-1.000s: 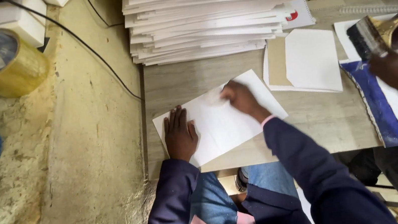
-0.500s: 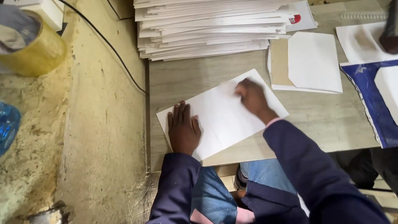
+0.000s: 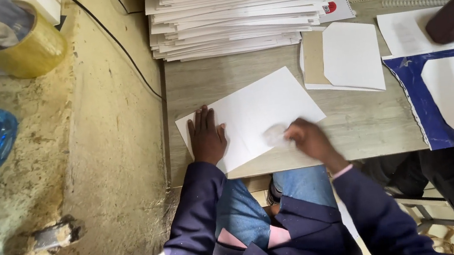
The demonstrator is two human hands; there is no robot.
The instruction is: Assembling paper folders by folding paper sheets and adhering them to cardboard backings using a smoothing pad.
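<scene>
Two hands on white sheet (image 3: 251, 116) | left hand (image 3: 206, 138) flat | right hand (image 3: 308, 139) rubbing

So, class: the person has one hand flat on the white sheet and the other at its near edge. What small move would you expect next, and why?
Probably a rub of the right hand along the white sheet to press it flat. The left hand lies flat on the sheet's left end, pinning it, while the right hand sits at the near edge, blurred.

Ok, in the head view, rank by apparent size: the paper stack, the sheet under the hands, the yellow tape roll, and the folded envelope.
Largest to smallest as they look:
1. paper stack
2. white sheet under the left hand and right hand
3. folded envelope and yellow tape roll: about alike, and the roll sits on a different surface, so unranked.
</scene>
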